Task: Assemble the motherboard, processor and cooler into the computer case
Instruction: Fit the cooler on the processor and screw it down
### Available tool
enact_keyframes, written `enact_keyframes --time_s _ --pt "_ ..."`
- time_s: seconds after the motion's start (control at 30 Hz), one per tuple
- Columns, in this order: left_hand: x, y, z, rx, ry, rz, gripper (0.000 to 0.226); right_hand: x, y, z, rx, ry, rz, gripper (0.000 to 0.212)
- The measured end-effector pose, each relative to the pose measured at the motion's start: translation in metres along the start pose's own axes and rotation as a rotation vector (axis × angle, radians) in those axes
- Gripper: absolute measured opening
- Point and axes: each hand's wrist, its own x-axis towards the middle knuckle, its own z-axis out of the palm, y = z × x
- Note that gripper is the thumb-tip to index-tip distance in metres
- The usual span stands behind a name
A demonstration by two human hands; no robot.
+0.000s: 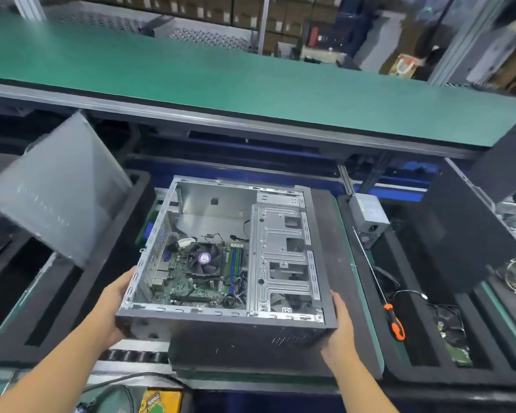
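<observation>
Two bare forearms reach in from the bottom edge, well apart, to the computer case (221, 326); the left hand (116, 302) grips its near left corner, thumb lying up along the perforated side wall, the other fingers hidden beneath; the right hand (341, 326) grips the near right corner, thumb on the dark front face, fingers tucked under. The case lies on its side with the open face upward, above a black foam pad (331, 234); whether it rests on the pad or is lifted clear cannot be told.

Inside the case, in the near left part, sits the motherboard (185, 281); the cooler (203, 259), a black fan with a purple hub, stands on the board; green and blue memory slots (234, 260) run just right of the cooler; loose black wires lie around them. A silver drive cage (283, 257) fills the right part of the case.

Right of the case, on a dark tray, lies a screwdriver (395, 323) with an orange and black handle and a long thin shaft; beyond it, near the case's far right corner, stands a grey power supply (370, 216). Left of the case a grey panel (60, 192) leans, blurred. Behind the case runs a long green belt (191, 84). Below the case, at the bottom edge, a yellow label (160, 400) shows.
</observation>
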Motion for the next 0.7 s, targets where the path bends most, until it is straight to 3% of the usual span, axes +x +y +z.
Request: enact_keyframes --time_s 0.17,0.33,0.57,0.7 --pt "0.001 0.003 0.025 -0.036 -0.093 -0.015 0.048 0.009 -0.011 -0.005 0.124 0.093 -0.053 0.043" --pt "0.006 0.002 0.081 -0.015 -0.238 -0.033 0.049 0.032 -0.048 -0.020 0.150 0.201 -0.095 0.030" --pt "0.023 -0.001 0.115 -0.064 -0.310 -0.002 0.042 0.068 -0.067 -0.041 0.027 0.146 -0.102 0.023" --pt "0.030 0.004 0.123 -0.019 -0.268 0.007 0.037 0.080 -0.093 -0.053 -0.220 0.043 -0.105 0.036"
